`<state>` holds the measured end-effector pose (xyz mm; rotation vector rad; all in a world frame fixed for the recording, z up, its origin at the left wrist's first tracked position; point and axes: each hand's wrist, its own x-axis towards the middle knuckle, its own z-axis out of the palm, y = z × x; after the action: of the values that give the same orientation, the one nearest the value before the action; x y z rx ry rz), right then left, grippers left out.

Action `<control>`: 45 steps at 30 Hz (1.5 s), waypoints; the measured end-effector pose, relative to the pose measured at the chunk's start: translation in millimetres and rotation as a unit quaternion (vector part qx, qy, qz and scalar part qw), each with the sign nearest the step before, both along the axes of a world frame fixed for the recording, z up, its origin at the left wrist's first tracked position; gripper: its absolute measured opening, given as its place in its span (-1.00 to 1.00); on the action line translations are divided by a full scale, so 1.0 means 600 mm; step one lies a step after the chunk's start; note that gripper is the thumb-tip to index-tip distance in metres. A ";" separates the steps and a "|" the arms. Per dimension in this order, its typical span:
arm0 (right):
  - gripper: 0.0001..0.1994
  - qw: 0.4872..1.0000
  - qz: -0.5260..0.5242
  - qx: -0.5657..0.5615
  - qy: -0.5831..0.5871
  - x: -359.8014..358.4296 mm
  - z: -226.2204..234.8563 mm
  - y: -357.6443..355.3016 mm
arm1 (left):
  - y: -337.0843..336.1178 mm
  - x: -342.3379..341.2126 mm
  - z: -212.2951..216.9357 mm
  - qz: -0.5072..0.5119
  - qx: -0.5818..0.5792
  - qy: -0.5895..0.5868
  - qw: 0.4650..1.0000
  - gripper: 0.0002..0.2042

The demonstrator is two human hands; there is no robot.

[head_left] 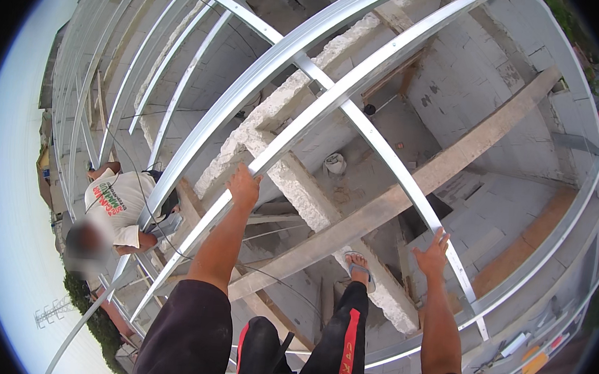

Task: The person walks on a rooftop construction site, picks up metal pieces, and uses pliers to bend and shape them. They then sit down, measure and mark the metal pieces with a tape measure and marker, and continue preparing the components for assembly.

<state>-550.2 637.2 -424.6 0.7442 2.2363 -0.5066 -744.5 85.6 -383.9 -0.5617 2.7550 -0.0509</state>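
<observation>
My left hand (pixel 244 187) is closed over the edge of a long silver metal beam (pixel 285 143) that slants from lower left to upper right. Farther right, my right hand (pixel 432 253) has its fingers apart, with the fingertips against a narrower metal strip (pixel 392 167). This strip crosses over the beam and runs down toward the lower right. Another metal beam (pixel 240 89) lies alongside the first, on its far left side. Under my right forearm, no held object shows.
My sandalled foot (pixel 359 266) stands on a rough concrete wall top (pixel 312 200). A wooden plank (pixel 447 156) spans the deep room below. At left, a person in a light shirt (pixel 119 199) is among the beams. Tools (pixel 510 346) lie at lower right. A thin cable (pixel 285 287) hangs nearby.
</observation>
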 end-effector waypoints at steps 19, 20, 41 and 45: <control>0.33 0.992 0.058 -0.111 0.007 0.040 -0.090 0.062 | -0.014 0.021 -0.006 -0.004 -0.032 0.021 0.999 -0.50; 0.32 0.991 0.067 -0.116 0.009 0.041 -0.094 0.066 | -0.017 0.022 -0.005 -0.005 -0.038 0.015 0.999 -0.50; 0.35 0.997 0.039 -0.042 -0.049 0.009 -0.037 0.022 | -0.026 0.006 -0.041 -0.051 -0.032 -0.022 0.998 -0.45; 0.36 0.997 0.041 -0.024 -0.060 0.020 -0.042 0.024 | -0.026 0.005 -0.054 -0.104 -0.056 0.002 0.993 -0.43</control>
<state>-538.0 651.7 -449.5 0.6397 2.1259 -0.4617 -741.2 70.1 -416.3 -0.2990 2.8172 -0.2548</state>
